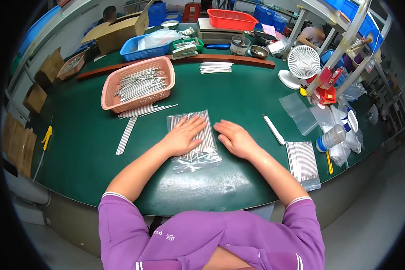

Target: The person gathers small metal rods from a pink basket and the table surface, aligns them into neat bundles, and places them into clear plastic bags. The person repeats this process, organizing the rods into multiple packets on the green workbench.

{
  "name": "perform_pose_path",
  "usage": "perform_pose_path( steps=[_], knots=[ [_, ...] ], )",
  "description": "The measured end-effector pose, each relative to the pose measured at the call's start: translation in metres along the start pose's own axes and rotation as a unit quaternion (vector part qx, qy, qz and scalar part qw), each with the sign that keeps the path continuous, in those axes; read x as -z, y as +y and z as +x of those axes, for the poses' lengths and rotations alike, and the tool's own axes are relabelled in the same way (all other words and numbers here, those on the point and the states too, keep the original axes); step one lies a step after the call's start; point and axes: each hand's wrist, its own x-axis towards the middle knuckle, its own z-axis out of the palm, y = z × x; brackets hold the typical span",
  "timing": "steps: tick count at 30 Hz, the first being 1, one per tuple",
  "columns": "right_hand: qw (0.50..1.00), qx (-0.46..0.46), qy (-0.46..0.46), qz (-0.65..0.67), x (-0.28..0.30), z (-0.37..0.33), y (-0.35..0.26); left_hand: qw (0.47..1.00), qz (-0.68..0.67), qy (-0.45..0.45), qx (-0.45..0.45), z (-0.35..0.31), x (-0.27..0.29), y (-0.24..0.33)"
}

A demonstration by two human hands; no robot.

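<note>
A clear plastic bag of thin metal rods (201,145) lies flat on the green table (85,148) in front of me. My left hand (184,135) rests palm down on the bag, fingers spread, pressing the rods flat. Beside the bag's right edge, my right hand (234,138) lies flat with its fingers touching the bag. Neither hand grips anything.
A pink basket of metal rods (137,85) stands at the back left, with loose rods (127,134) beside it. A second filled bag (303,163), a white pen-like tool (273,129), empty clear bags (299,112), a bottle (334,136) and a small fan (301,65) are at right.
</note>
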Motion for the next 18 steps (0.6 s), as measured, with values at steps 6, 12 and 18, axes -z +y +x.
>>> perform_pose_path(
  steps=[6, 12, 18],
  knots=[
    [0.928, -0.253, 0.041, -0.269, 0.019, 0.051, 0.118, 0.999, 0.013, -0.016, 0.031, -0.01, 0.004, 0.003],
    [0.971, -0.028, 0.218, -0.092, 0.034, 0.047, 0.033, 0.996, 0.028, -0.015, 0.083, -0.001, -0.003, 0.008],
    [0.999, -0.028, 0.021, -0.015, -0.011, -0.022, -0.036, 0.998, -0.013, 0.002, 0.062, 0.039, -0.015, 0.015]
  ],
)
